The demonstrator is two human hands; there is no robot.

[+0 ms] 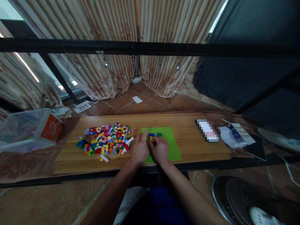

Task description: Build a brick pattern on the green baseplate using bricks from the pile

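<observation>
A green studded baseplate point(174, 150) lies on the wooden board in front of me. Near its upper middle sits a small build of blue, green and yellow toy bricks point(156, 135). My left hand point(140, 150) rests along the plate's left edge, fingers stretched forward. Over the plate, my right hand point(160, 149) curls, with thumb and forefinger pinched at a small yellow toy brick point(151, 138) at the near side of the build. The fingers partly hide that brick. Left of my hands spreads a heap of loose, many-coloured toy bricks point(110, 139).
A wooden board point(189, 150) bears all this. A phone point(207, 130), blurred out, lies at its right, beside a crumpled white plastic bag point(236, 136). A clear plastic bin point(25, 128) stands at far left. A black bar point(150, 48) crosses above; a round fan point(243, 200) is low right.
</observation>
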